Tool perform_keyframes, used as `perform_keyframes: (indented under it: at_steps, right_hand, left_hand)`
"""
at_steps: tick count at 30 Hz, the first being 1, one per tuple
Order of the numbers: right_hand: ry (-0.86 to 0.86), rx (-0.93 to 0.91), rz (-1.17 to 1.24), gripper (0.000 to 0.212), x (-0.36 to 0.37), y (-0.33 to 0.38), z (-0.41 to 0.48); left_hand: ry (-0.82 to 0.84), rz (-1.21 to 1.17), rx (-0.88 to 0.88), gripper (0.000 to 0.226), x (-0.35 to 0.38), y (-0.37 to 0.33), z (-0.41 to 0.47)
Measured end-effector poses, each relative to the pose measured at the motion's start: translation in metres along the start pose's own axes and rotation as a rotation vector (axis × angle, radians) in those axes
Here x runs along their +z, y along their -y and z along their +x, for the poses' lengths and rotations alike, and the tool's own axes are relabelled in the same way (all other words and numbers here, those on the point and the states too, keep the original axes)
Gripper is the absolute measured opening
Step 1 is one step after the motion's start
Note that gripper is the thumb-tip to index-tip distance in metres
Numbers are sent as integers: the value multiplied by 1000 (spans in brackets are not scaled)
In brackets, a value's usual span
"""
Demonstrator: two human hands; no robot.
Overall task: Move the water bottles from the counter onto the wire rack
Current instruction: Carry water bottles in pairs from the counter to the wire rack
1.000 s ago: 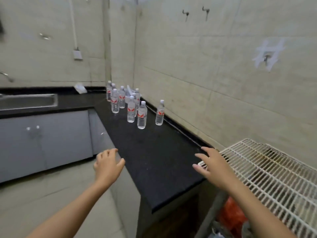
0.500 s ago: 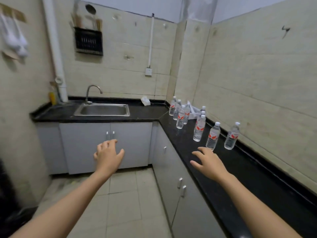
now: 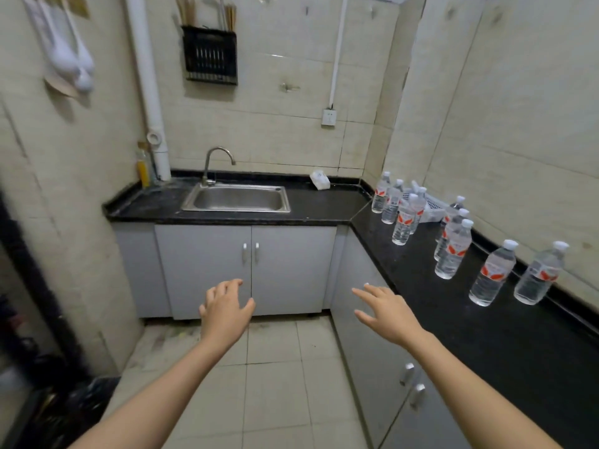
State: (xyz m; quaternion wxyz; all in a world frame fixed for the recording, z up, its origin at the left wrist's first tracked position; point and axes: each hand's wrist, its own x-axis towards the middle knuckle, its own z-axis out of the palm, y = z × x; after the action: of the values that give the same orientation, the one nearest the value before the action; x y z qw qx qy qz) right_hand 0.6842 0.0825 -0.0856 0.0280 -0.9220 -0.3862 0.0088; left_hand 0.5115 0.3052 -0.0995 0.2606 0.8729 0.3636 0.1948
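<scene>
I see a small kitchen corner with beige tiled walls (image 3: 265, 124) and a pale tiled floor (image 3: 275, 367), evenly lit. A black L-shaped countertop (image 3: 324, 209) runs along the back and right walls over grey cabinet doors (image 3: 291, 270), with a steel sink (image 3: 236, 200) and a curved faucet (image 3: 217, 157) in its back run. On the back wall I make out a black utensil holder (image 3: 210, 56), a white drainpipe (image 3: 146, 76) left of it and a white socket (image 3: 329, 117) to its right.

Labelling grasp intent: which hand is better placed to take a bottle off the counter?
Likely the right. The right hand hangs open beside the counter edge, on the side where the water bottles stand. The left hand, also open, is over the floor, farther from them.
</scene>
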Motion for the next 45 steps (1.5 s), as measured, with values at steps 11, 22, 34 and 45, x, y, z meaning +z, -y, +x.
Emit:
perform_keyframes:
  at_steps: [11, 22, 34, 45]
  right_hand:
    - [77, -252, 132, 48, 50, 102, 243]
    - [153, -225, 24, 48, 87, 93, 373]
    - [89, 285, 31, 48, 57, 8, 507]
    - [26, 787, 153, 50, 71, -111, 459]
  left_hand:
    - [-16, 184, -155, 43, -6, 87, 185]
    - [116, 238, -122, 39, 59, 105, 326]
    - [327, 90, 208, 38, 165, 38, 555]
    - [680, 54, 539, 38, 301, -102, 575]
